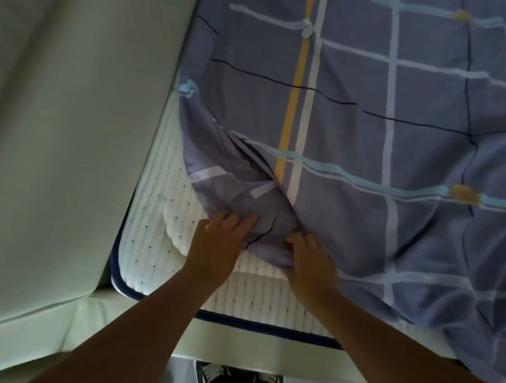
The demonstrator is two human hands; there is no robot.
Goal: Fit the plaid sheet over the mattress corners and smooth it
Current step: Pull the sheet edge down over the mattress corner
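My left hand (pixel 216 246) lies on the bunched corner of the plaid sheet (pixel 360 125), fingers (pixel 241 220) mostly straight and pressing the fabric; my right hand (pixel 309 265) is just beside it, fingers curled into the same fold, gripping it. Sheet covers most of the mattress (pixel 153 227) but this near corner is bare: white knit top and navy piping (pixel 254 321) exposed, sheet corner rucked back on top. Pale padded panel (pixel 65 143) runs along the left side, shoe (pixel 215 371) visible below the bed edge
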